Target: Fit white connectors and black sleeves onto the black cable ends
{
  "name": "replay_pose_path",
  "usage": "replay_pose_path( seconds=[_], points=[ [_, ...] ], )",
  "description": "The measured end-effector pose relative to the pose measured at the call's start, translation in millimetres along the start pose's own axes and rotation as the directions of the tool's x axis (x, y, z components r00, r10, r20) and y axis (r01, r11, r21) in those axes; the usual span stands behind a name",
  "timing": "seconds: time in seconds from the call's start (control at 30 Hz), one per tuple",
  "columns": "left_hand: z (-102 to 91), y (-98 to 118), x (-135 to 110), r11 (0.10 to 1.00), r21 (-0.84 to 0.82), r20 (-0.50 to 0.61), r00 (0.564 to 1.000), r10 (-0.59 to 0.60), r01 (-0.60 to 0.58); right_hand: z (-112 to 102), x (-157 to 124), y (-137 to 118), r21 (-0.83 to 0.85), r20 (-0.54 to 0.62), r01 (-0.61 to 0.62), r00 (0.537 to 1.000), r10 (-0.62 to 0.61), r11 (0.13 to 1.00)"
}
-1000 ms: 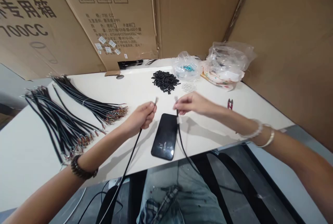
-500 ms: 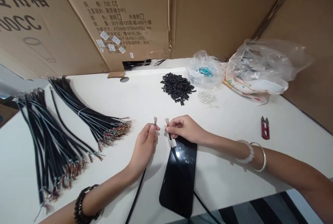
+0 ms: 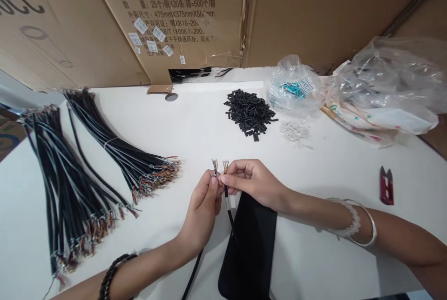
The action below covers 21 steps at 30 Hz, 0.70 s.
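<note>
My left hand (image 3: 204,207) pinches one end of a black cable (image 3: 191,274), its stripped coloured wires (image 3: 214,166) sticking up above the fingertips. My right hand (image 3: 253,181) pinches the other cable end (image 3: 228,207), which carries a small white tag, with its own coloured wire tips (image 3: 225,165) showing. The two ends stand side by side, almost touching, above a black phone (image 3: 251,249) lying flat on the white table (image 3: 195,123).
Two bundles of black cables (image 3: 70,174) lie at the left. A pile of short black tubes (image 3: 249,114), small white pieces (image 3: 296,131), clear plastic bags (image 3: 380,90) and red snips (image 3: 386,186) sit farther back and right. Cardboard boxes (image 3: 296,11) wall the back.
My hands have come together, bringing the two cable ends from well apart to side by side. The view has tipped forward over the table.
</note>
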<state>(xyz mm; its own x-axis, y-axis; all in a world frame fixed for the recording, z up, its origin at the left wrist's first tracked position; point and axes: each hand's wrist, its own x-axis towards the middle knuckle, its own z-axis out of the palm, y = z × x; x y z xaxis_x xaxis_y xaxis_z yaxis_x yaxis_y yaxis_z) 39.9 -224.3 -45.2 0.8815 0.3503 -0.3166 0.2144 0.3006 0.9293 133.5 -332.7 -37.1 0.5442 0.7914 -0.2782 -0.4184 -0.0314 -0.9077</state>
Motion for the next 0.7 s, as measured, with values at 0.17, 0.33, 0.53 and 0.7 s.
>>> replay_pose_path(
  seconds=[0.17,0.33,0.53,0.7],
  points=[
    [5.9,26,-7,0.979,0.016,0.001,0.979,0.205,-0.205,7,-13,-38,-0.069,-0.001,0.236,0.972,-0.237,0.969],
    [23.5,72,-17,0.863,0.058,0.015,0.865,0.502,-0.502,17,-35,-83,-0.166,0.037,0.454,0.890,-0.455,0.875],
    [48.6,123,-32,0.649,0.185,0.005,0.661,0.751,-0.738,28,-56,-120,-0.174,0.074,0.643,0.764,-0.641,0.746],
    [61.8,148,-37,0.632,0.249,0.071,0.665,0.743,-0.734,35,-71,-137,-0.318,0.046,0.739,0.638,-0.768,0.595]
  ],
)
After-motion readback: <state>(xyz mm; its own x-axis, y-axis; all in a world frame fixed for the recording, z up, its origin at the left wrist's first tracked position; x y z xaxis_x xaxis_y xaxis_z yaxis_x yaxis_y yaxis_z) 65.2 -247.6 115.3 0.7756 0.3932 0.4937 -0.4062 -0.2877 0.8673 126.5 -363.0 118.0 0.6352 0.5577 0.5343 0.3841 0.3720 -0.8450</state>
